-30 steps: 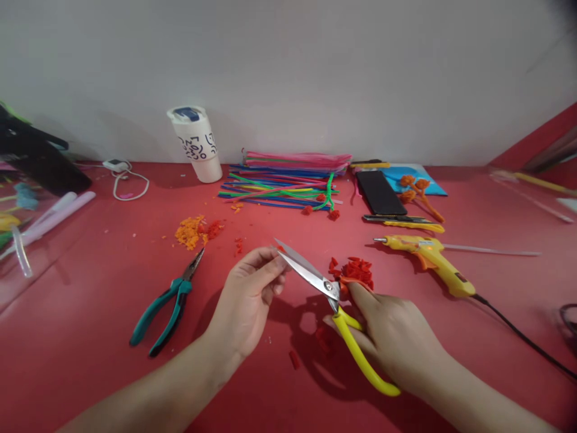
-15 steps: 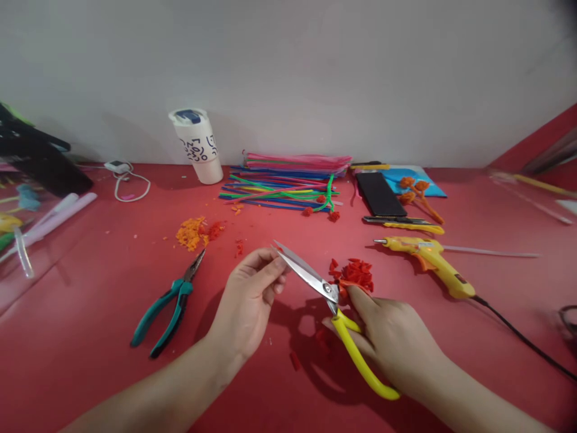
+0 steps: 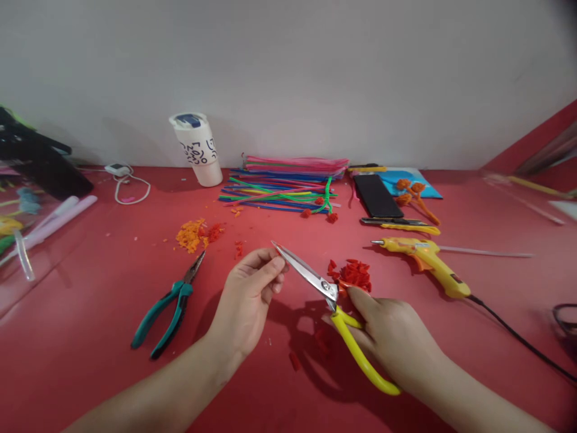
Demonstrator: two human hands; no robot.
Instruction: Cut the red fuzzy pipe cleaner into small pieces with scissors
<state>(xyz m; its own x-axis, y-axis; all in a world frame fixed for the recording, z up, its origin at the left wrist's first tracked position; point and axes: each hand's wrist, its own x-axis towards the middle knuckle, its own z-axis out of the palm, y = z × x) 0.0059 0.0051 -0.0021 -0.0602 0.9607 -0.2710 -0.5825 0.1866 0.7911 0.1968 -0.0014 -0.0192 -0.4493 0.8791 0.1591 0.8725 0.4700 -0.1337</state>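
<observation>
My left hand is closed, thumb and fingertips pinched on a tiny red piece that mostly hides behind them. Yellow-handled scissors are gripped in my right hand, their blade tips at my left fingertips and almost together. Just beyond my right hand lies a heap of small red cut pieces. One loose red piece rests on the table below the scissors. To the left of my left hand are teal-handled pliers, jaws pointing away, near orange and red crumbs.
Along the wall stand a white tumbler and a bundle of coloured pipe cleaners. On the right lie a phone, a utility knife and a yellow glue gun with its cord. A black object sits far left.
The scissor blades have drawn closer together at my left fingertips. Both hands stay in nearly the same place, and the view has shifted very slightly.
</observation>
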